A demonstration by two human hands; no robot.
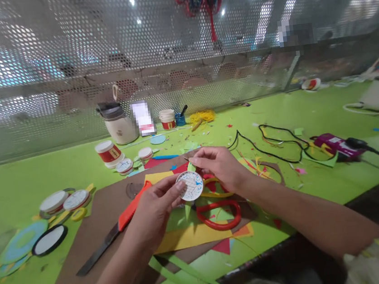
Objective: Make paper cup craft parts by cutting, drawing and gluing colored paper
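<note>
My left hand grips a small round white lid by its left edge, thumb on top. Blue specks and thin lines mark the lid's face. Just above it, my right hand is closed in a pinch near a small green piece at the lid's upper rim; what the fingertips hold is too small to name. Beneath the hands lie scissors with red handles and a yellow-handled loop. An orange-handled knife with a dark blade rests under my left wrist.
A brown board with coloured paper lies on the green table. Tubs and a white kettle-like jug stand behind. Round lids sit left. A black cord and purple power block lie right.
</note>
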